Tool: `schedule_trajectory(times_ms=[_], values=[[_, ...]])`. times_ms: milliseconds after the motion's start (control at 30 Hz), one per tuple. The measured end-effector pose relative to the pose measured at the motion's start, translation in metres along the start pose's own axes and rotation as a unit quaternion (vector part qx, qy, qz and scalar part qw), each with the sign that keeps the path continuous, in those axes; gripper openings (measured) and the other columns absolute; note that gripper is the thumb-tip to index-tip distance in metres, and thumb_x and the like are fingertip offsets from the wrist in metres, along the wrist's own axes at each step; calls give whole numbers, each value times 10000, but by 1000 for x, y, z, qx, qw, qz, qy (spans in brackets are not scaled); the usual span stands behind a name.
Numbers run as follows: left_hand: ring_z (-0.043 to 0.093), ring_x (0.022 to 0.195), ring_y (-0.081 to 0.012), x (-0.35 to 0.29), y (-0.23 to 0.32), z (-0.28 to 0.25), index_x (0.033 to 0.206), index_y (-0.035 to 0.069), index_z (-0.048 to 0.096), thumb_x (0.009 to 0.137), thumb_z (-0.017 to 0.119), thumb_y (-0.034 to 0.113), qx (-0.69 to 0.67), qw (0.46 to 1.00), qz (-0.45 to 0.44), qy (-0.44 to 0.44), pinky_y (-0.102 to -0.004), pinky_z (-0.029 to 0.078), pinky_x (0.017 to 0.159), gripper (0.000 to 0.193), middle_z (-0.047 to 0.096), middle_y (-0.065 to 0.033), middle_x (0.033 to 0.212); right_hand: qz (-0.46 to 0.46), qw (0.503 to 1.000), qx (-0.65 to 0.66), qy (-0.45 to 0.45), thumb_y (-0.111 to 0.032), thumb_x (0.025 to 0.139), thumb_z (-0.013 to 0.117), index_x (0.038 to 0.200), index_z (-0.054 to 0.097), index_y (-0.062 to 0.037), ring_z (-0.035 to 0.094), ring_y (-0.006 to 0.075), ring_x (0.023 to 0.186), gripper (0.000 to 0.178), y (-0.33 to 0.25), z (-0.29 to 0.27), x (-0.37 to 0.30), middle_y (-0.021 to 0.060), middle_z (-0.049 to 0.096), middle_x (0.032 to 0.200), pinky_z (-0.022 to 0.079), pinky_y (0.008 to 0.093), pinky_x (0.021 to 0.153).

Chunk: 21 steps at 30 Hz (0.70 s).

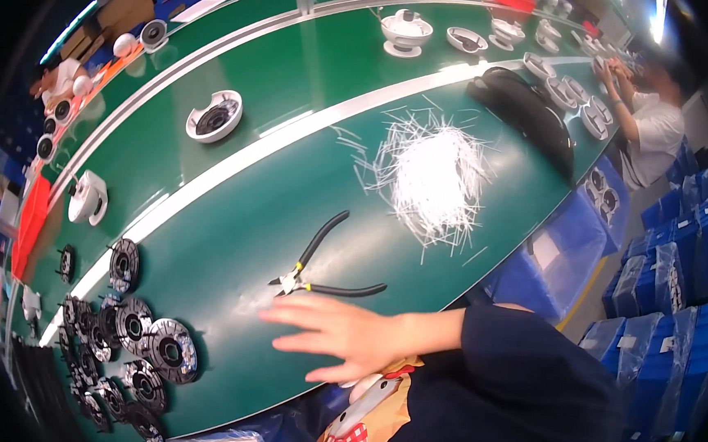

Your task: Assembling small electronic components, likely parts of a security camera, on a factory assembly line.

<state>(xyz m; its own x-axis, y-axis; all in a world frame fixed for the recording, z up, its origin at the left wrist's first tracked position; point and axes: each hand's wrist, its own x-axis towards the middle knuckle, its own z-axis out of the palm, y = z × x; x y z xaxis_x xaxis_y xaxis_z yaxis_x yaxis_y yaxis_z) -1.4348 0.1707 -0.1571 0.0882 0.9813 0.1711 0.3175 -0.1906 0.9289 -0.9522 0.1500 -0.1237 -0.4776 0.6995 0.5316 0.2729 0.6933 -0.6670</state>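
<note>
My right hand reaches in from the right over the green table, fingers spread and nothing in them. Just beyond its fingertips lies a pair of cutting pliers, black handles spread apart and yellow near the joint. Whether the hand touches the pliers I cannot tell. Farther back sits a loose heap of thin white strips. On the left, several round black parts with ring-shaped centres stand and lean together in a cluster. My left hand is out of sight.
Beside the table runs a green belt carrying white bowl-shaped housings. A dark curved object lies at the far right edge. A co-worker handles parts there. Blue bins and wrapped blue stacks stand to the right.
</note>
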Motion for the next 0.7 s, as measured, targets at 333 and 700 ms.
schedule_trajectory(times_ms=[333,700], values=[[425,525,-68,210,206,375,1192,-15,382,736,563,181,-572,571,-107,-578,-291,426,726,529,372,48,611,92,770,603,187,-670,518,642,1365,144,-152,267,268,1249,1111,80,-129,-7,57,220,1383,238,459,1021],[582,689,-197,243,207,655,960,-11,541,750,590,157,-316,852,-68,-413,-332,488,577,274,578,-101,819,404,694,293,520,-403,862,447,1116,515,-138,531,176,981,373,104,-291,-92,20,571,1055,438,379,812]])
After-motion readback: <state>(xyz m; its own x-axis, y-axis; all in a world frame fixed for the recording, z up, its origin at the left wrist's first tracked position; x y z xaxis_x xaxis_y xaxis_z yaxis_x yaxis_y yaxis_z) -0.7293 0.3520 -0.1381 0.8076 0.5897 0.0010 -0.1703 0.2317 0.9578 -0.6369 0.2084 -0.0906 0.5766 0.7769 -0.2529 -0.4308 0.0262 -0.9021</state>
